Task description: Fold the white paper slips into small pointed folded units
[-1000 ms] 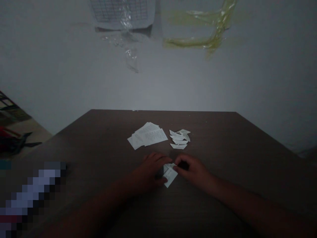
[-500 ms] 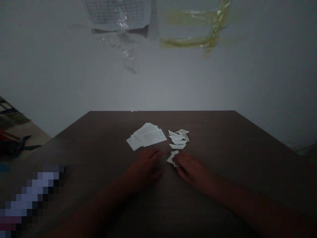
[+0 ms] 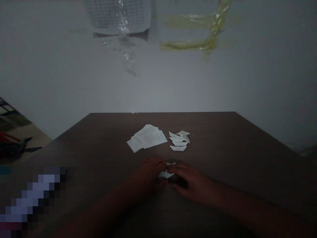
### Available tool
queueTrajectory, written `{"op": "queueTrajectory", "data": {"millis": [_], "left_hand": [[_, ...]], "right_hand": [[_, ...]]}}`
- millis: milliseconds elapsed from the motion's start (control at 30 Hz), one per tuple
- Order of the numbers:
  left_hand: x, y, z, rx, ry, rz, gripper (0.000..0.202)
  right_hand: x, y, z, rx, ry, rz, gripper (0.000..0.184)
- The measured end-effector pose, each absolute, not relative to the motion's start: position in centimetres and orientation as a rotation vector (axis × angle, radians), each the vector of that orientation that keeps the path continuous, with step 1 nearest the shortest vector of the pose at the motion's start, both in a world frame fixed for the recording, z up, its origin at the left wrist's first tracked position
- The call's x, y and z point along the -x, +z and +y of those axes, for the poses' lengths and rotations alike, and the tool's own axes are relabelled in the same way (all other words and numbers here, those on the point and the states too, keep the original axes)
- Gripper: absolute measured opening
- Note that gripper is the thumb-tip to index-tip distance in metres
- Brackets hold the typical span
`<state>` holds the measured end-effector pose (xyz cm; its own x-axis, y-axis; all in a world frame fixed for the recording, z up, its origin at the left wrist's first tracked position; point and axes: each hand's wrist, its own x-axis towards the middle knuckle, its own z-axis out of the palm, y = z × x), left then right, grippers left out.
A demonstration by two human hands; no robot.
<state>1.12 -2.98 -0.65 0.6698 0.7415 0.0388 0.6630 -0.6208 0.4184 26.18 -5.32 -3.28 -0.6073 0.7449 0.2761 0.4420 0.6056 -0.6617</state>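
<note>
Both my hands rest on a dark wooden table (image 3: 223, 142) in dim light. My left hand (image 3: 148, 173) and my right hand (image 3: 189, 181) meet over a small white piece of paper (image 3: 166, 173), fingers curled and pinching it from each side; most of the paper is hidden under the fingers. Just beyond the hands lies a fanned stack of printed paper sheets (image 3: 147, 138). To its right sits a small pile of folded paper pieces (image 3: 178, 141).
A pale wall (image 3: 74, 76) rises behind the table's far edge, with a gridded sheet (image 3: 116, 13) and yellowish tape marks (image 3: 198, 33) on it. A blurred-out object (image 3: 32, 198) lies at the table's left front. Dark items (image 3: 12, 145) sit on the floor left.
My right hand pulled back from near the folded pile toward me. Both hands have come together again on the small paper piece.
</note>
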Motion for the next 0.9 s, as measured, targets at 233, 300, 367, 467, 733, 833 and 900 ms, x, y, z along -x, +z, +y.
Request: {"op": "queueTrajectory", "data": {"millis": [233,300,367,467,733,833,900], "left_hand": [[-1.2,-0.2,-3.0,-2.595,0.201,1.046,0.035],[-1.1,-0.1,-3.1,-2.577,0.215,1.043,0.034],[-1.1,0.0,-3.2,-2.553,0.238,1.047,0.033],[-1.1,0.1,-3.4,-2.535,0.263,1.054,0.034],[-1.3,0.5,-3.8,-2.529,0.284,1.066,0.035],[-1.4,0.6,-3.7,-2.587,0.242,1.039,0.039],[-1.5,0.6,-3.6,-2.614,0.211,1.037,0.039]], "right_hand": [[-26.9,-4.3,-3.8,0.869,0.531,-2.399,0.051],[-27.0,-4.0,-3.6,0.880,0.496,-2.451,0.045],[-27.0,-3.6,-3.5,0.899,0.455,-2.492,0.038],[-26.8,-3.2,-3.6,0.908,0.396,-2.522,0.033],[-26.6,-3.3,-3.8,0.888,0.300,-2.576,0.025],[-26.5,-3.3,-4.0,0.904,0.278,-2.577,0.024],[-26.4,-3.2,-4.0,0.915,0.277,-2.580,0.023]]}}
